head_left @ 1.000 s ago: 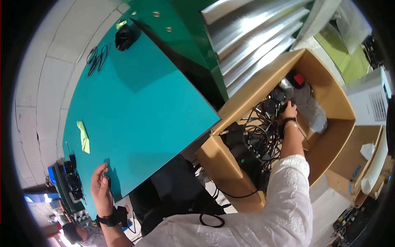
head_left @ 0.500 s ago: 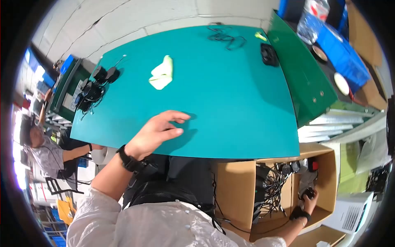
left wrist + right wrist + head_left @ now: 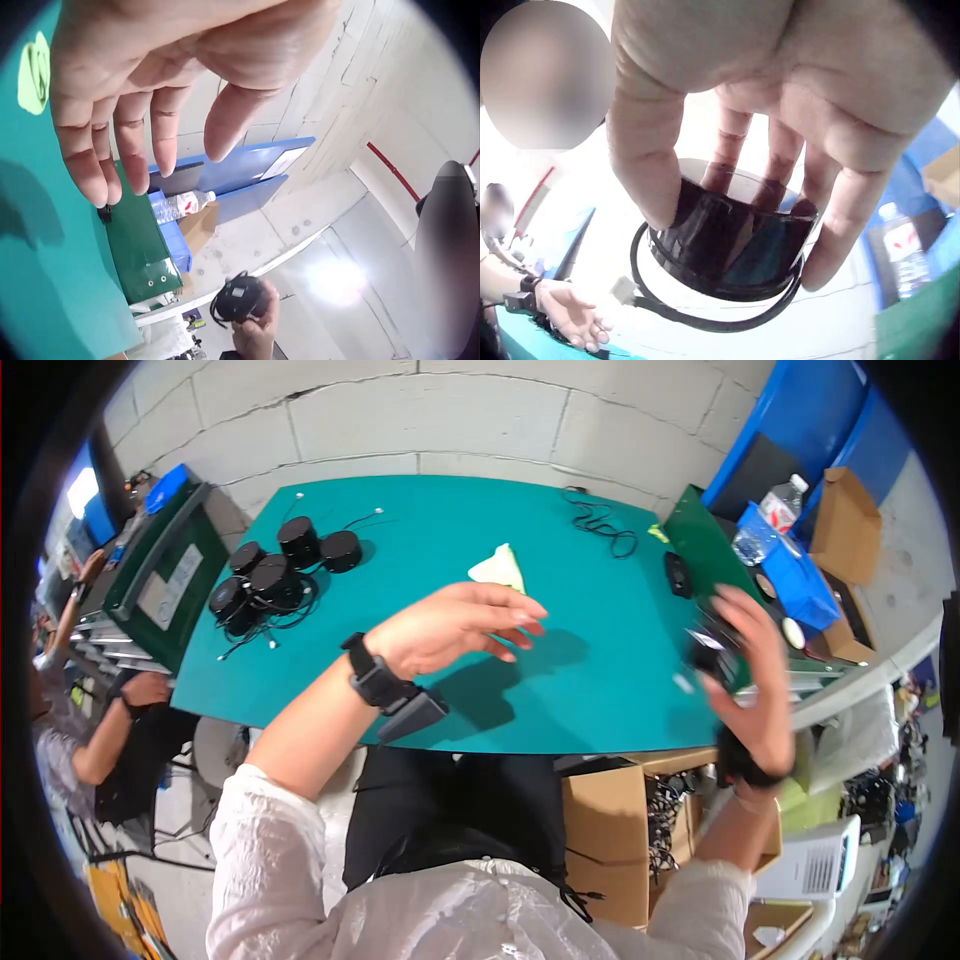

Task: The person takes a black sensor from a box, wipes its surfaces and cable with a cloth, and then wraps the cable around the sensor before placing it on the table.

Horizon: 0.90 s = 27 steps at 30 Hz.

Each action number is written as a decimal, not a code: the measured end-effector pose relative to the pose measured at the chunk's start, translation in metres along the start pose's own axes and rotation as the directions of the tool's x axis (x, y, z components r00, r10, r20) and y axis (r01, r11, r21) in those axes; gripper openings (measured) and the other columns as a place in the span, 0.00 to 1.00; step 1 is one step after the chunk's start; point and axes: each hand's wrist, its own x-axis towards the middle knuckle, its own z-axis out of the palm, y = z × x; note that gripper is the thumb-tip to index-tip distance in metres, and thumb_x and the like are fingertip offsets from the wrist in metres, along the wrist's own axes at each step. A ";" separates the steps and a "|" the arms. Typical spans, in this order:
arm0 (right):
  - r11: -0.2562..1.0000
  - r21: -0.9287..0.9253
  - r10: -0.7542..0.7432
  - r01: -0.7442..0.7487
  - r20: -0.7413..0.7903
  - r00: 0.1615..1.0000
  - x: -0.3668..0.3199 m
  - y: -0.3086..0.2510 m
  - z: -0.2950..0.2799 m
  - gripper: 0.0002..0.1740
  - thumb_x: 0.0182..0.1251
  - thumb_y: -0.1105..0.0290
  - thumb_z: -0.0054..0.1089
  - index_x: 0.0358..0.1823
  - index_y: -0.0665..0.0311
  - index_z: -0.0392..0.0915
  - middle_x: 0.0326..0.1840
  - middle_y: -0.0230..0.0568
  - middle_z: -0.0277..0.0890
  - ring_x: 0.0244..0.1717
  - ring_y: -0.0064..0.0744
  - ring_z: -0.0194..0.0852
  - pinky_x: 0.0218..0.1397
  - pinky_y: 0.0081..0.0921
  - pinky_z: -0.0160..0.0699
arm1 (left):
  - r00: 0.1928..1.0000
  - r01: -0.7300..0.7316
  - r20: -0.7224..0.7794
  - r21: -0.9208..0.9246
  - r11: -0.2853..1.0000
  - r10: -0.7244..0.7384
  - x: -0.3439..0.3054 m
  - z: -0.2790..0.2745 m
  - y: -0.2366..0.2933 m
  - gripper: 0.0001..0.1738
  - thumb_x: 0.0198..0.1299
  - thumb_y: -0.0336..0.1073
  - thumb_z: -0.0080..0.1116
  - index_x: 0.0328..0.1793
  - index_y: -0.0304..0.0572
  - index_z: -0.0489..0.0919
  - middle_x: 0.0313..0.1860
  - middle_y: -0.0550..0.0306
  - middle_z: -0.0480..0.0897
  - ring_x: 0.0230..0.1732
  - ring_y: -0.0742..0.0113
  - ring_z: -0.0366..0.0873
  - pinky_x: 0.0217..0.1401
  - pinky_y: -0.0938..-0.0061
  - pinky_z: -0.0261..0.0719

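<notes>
My right hand (image 3: 755, 670) holds a black cylindrical device (image 3: 731, 240) over the right end of the green table (image 3: 600, 690). In the right wrist view, thumb and fingers wrap its glossy sides. A black cable with a white connector (image 3: 622, 291) loops round it. My left hand (image 3: 455, 630) hovers over the middle of the table with relaxed, slightly bent fingers and nothing in them. Beyond it lies a pale yellow-green cloth (image 3: 500, 570). Several similar black cylindrical devices (image 3: 275, 580) stand grouped with their cables at the table's left.
A cardboard box (image 3: 605, 830) with tangled black cables stands below the table's right front edge. A coiled cable (image 3: 605, 532) and a small black object (image 3: 677, 574) lie at the back right. Beside the table are a green cabinet (image 3: 700, 525) and a plastic bottle (image 3: 782, 505). Another person sits at the left.
My right hand has come up out of the cardboard box with the black cylindrical device. The left hand now appears farther over the table. The head view has swung from the box to the table.
</notes>
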 end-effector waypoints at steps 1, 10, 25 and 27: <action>0.993 0.044 -0.111 0.110 0.013 0.994 0.032 -0.004 0.023 0.38 0.46 0.80 0.63 0.65 0.62 0.69 0.70 0.49 0.62 0.68 0.51 0.63 0.71 0.38 0.62 | 0.999 -0.012 -0.043 -0.020 1.000 0.011 -0.004 -0.007 0.001 0.18 0.70 0.38 0.53 0.61 0.35 0.75 0.55 0.50 0.79 0.54 0.63 0.78 0.55 0.69 0.77; 0.930 0.315 -0.281 0.189 0.282 0.917 0.147 -0.003 0.227 0.46 0.51 0.73 0.70 0.74 0.56 0.58 0.69 0.48 0.64 0.68 0.49 0.64 0.68 0.37 0.70 | 0.987 -0.112 -0.150 -0.418 0.901 0.053 0.026 -0.105 -0.025 0.28 0.76 0.54 0.32 0.65 0.40 0.69 0.59 0.46 0.76 0.53 0.51 0.79 0.50 0.54 0.85; 0.865 0.500 -0.105 0.048 0.085 0.991 0.133 0.036 0.253 0.44 0.48 0.62 0.77 0.69 0.59 0.66 0.67 0.47 0.65 0.65 0.48 0.68 0.67 0.38 0.71 | 0.938 -0.339 -0.257 -0.521 0.784 0.235 0.030 -0.112 -0.056 0.25 0.76 0.48 0.36 0.70 0.39 0.64 0.68 0.47 0.70 0.67 0.50 0.71 0.67 0.50 0.74; 0.840 0.543 -0.077 0.004 0.111 0.991 0.134 0.032 0.256 0.43 0.48 0.62 0.77 0.68 0.59 0.67 0.66 0.47 0.66 0.65 0.47 0.68 0.67 0.38 0.71 | 0.939 -0.335 -0.266 -0.561 0.756 0.219 0.028 -0.110 -0.055 0.26 0.76 0.49 0.36 0.70 0.38 0.64 0.67 0.47 0.71 0.67 0.50 0.71 0.67 0.51 0.74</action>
